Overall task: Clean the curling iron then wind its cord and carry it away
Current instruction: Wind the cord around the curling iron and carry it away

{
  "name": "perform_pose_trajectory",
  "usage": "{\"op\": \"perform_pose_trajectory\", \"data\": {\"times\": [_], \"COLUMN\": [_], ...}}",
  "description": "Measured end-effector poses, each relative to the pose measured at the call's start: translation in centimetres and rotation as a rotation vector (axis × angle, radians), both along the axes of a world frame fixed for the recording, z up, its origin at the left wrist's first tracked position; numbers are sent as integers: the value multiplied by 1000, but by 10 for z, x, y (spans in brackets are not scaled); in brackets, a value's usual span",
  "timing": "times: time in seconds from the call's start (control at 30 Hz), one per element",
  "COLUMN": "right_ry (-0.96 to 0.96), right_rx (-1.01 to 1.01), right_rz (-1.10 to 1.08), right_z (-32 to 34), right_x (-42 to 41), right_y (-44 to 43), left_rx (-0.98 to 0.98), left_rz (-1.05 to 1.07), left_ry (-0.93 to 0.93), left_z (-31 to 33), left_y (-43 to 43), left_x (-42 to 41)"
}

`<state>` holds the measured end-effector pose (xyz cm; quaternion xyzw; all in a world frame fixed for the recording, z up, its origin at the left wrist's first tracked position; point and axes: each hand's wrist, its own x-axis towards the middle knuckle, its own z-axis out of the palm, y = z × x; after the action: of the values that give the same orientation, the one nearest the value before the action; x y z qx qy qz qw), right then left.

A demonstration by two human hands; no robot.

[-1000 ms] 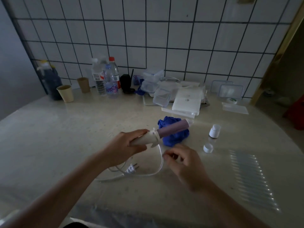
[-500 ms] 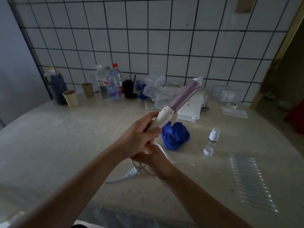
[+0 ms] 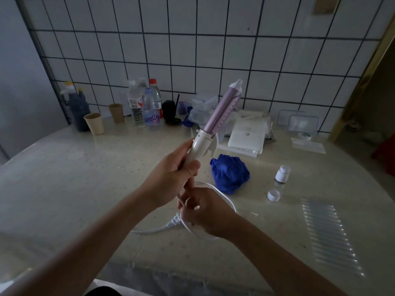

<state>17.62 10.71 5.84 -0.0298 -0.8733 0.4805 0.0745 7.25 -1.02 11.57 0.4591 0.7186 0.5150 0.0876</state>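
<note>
My left hand (image 3: 171, 178) grips the white handle of the curling iron (image 3: 222, 112), whose pink barrel tilts up and to the right above the table. Just below it, my right hand (image 3: 205, 212) pinches the white cord (image 3: 226, 197) near where it leaves the handle. The cord loops on the table around my right hand, and its plug (image 3: 173, 222) lies flat to the left of that hand. A crumpled blue cloth (image 3: 229, 173) sits on the table right of the iron's handle.
A small white bottle (image 3: 282, 173) and its loose cap (image 3: 273, 195) stand right of the cloth. Water bottles (image 3: 145, 107), paper cups (image 3: 94, 123), clear boxes (image 3: 203, 107) and white packets (image 3: 246, 135) line the tiled wall. A ridged clear sheet (image 3: 329, 233) lies at the right.
The curling iron went from lying level near the cloth to raised and tilted upward. My right hand moved in under the left hand and took hold of the cord.
</note>
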Motion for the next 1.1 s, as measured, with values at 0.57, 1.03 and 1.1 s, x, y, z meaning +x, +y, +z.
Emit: {"op": "perform_pose_trajectory", "data": {"times": [0.57,1.03,1.1], "right_ry": [222,431,379], "right_rx": [55,65,-55], "right_rz": [-106,-218,-180], "right_z": [53,88,86], "right_x": [11,6,1], "right_y": [49,81,87], "left_rx": [-334,-336,-301], "left_rz": [112,-37,-73], "left_ry": [351,245,214], "left_z": [-2,12,13], "left_y": [-53,-100,-103], "left_x": [-29,-41,-39]}}
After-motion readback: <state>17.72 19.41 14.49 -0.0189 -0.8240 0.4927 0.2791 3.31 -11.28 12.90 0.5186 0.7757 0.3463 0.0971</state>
